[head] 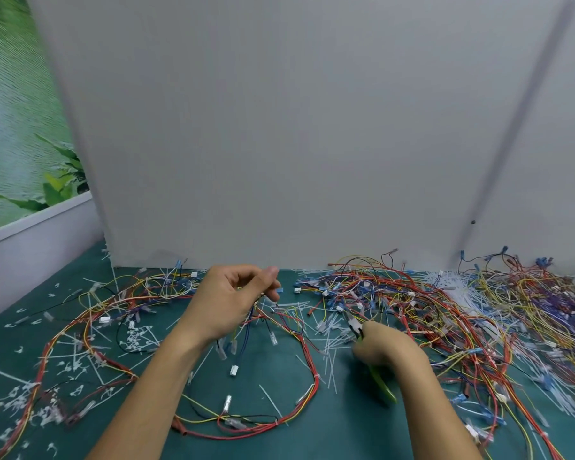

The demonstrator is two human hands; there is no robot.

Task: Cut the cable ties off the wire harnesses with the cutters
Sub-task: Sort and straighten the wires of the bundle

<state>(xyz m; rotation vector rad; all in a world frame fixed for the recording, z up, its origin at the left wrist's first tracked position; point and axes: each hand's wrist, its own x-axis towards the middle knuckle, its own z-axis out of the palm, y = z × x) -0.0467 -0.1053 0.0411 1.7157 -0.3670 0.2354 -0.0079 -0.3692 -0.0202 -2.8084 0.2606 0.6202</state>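
Note:
My left hand (228, 302) is raised over the middle of the green mat and pinches a wire harness (299, 366) of red, yellow and blue wires, which hangs from it in a wide loop onto the mat. My right hand (384, 346) is blurred and grips the green-handled cutters (380, 381). The cutters' jaws point up and left, at the edge of the big wire pile. White cable ties still wrap the looped harness at points along it.
A tangled heap of harnesses (462, 313) fills the right side of the mat (266, 439). Another harness (90, 323) sprawls at the left. Cut white tie pieces (136, 340) litter the mat. A grey panel (279, 127) stands upright behind.

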